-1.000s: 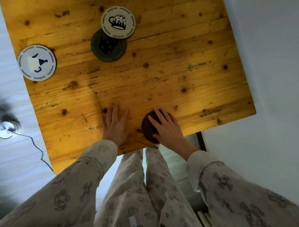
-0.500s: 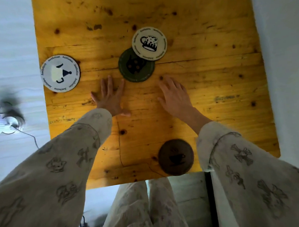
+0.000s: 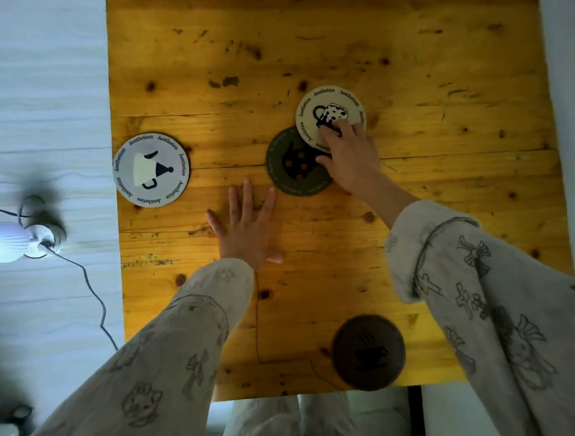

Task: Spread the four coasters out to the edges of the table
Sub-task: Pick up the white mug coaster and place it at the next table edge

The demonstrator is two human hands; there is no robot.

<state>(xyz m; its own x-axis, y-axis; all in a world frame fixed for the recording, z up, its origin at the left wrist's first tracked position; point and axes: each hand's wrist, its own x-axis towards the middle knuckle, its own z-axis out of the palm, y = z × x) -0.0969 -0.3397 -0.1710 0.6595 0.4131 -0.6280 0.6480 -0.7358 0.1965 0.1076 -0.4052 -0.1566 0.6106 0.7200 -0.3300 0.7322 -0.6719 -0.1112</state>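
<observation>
Overlapping the green coaster point(image 3: 293, 166), the cream coaster point(image 3: 324, 112) hides its upper-right rim. Right hand point(image 3: 351, 159) fingertips press flat on the cream coaster's lower part, fingers spread, nothing clamped; thumb reaches over the green coaster. Left hand point(image 3: 248, 227) lies flat and spread on bare desk point(image 3: 442, 178), lower-left of the green coaster. White coaster point(image 3: 151, 170) sits at the desk's left edge; brown coaster point(image 3: 368, 352), blurred, at its near edge. Far and right edges lie open. A lamp point(image 3: 13, 241) and cord sit left of the desk.

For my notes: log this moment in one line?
right hand on cream coaster | overlaps green coaster | left hand flat
</observation>
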